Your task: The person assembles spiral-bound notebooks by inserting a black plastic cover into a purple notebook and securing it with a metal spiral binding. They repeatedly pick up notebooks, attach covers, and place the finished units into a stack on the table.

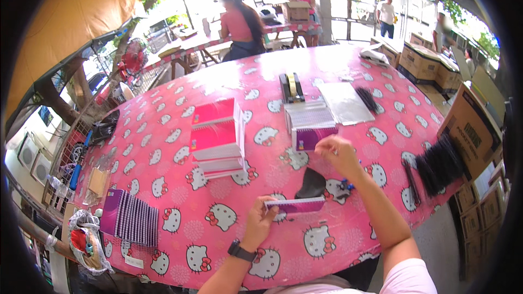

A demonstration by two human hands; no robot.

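Purple rectangular paper notebook (299,206): pinched by left fingers (270,215); loosened, might slip.
Right fingers (326,144): unclear hold; could jostle adjacent purple-white paper-notebook stack (310,125).

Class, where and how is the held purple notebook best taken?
Probably pinch the purple notebook by its right end, front to back, coming from the right: that end juts free, while the left grip covers the left end.

Your one view is a wide fisheye, worn on your head; it faces forward and down across the counter (182,196); your left hand (258,224) and right hand (338,151) appear near; a person in a dark cap (241,26) shows farther off, beyond its far edge.
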